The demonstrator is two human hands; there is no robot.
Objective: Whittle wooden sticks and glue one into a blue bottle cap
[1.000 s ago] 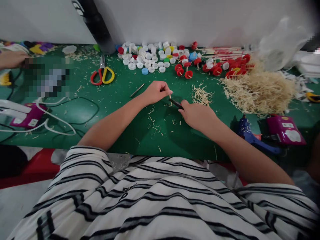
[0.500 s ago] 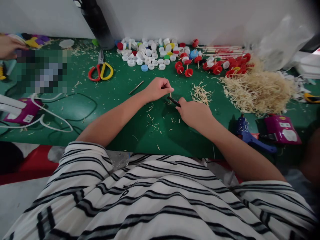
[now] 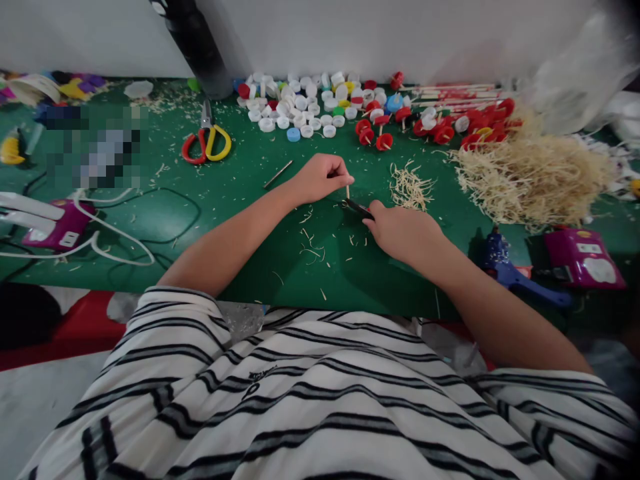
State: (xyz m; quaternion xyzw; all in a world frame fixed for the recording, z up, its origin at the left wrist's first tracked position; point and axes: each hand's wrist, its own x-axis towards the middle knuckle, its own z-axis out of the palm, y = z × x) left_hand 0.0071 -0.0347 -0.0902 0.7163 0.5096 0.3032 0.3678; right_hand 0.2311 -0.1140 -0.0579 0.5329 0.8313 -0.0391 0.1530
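While my left hand (image 3: 325, 179) is pinching a thin stick (image 3: 347, 191) over the counter (image 3: 350, 287), my right hand (image 3: 405, 228) is clenching a dark blade (image 3: 359, 209) by its lower end; shavings (image 3: 312, 251) lying below, paring apparently underway.

L hand (image 3: 327, 179) w/ stick (image 3: 347, 191), R hand (image 3: 403, 230) w/ blade (image 3: 359, 209)

A short, pale stick (image 3: 348, 191) is held nearly upright over the green desk (image 3: 300, 287), with a slim black tool (image 3: 359, 209) at its lower end, slanting away toward four o'clock.
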